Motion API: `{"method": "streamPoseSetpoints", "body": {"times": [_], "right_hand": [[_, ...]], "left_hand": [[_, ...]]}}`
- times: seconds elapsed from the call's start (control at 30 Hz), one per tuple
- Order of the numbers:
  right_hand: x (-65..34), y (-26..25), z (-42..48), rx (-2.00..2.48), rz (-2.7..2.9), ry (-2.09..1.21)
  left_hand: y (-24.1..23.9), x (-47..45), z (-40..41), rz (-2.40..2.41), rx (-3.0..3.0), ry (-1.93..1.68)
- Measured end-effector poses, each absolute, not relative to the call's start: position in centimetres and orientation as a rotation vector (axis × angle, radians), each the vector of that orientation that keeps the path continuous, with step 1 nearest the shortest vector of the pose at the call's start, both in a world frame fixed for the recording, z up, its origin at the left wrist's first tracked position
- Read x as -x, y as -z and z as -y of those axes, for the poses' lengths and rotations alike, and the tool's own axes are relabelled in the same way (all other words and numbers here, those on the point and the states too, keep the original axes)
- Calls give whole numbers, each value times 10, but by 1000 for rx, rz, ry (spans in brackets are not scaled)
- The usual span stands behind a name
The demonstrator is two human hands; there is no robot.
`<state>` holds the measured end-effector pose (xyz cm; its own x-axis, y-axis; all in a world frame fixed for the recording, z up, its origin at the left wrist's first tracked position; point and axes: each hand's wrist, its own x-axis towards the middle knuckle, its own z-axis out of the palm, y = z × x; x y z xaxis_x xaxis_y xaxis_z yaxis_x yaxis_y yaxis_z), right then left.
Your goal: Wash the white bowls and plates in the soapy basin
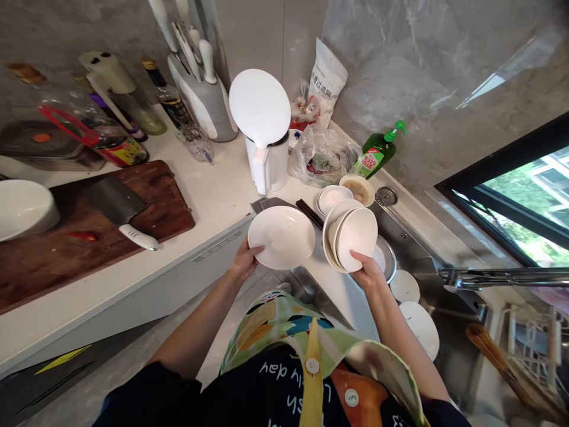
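My left hand [246, 259] grips the left rim of a white plate [284, 237], thumb on top, held out over the counter's front edge. In my right hand [368, 270] is a stack of white bowls [357, 238], tilted, with my thumb over the near rim. Just beyond the stack stand a small white bowl [333, 198] and a bowl with some liquid or residue [358, 190]. A pair of dark chopsticks [310, 213] lies between the plate and the stack, partly hidden.
Right of me is a steel sink [448, 299] with white plates [419, 329] and a faucet [489, 277]. A green soap bottle [377, 153] and an open white kettle [269, 166] stand behind. Leftward, a cleaver [118, 204] rests on a wooden cutting board [164, 204].
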<state>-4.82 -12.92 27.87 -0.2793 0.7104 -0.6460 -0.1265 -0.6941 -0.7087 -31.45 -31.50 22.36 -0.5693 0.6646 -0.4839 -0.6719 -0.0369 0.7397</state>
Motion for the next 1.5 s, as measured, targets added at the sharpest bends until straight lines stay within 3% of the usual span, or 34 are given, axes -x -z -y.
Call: {"method": "streamPoseSetpoints", "body": {"times": [0.17,0.43,1.13,1.3,1.5], "right_hand": [[60,-292,134,1404,732,-2020],[95,-265,149,1499,692,-2075],[119,-244,158,1717,766,-1928],[106,-256,160,1572,813,-2000],[52,-262,140,1421,704,-1759]], "left_hand": [[-205,288,280,-1197,-30,-1657],[-182,278,260,-1286,-93,-1549],[-211,313,236,-1555,-49,-1270],[-229,306,241,-1708,-21,-1431],[-273,266,239,-1708,-418,-1954]]}}
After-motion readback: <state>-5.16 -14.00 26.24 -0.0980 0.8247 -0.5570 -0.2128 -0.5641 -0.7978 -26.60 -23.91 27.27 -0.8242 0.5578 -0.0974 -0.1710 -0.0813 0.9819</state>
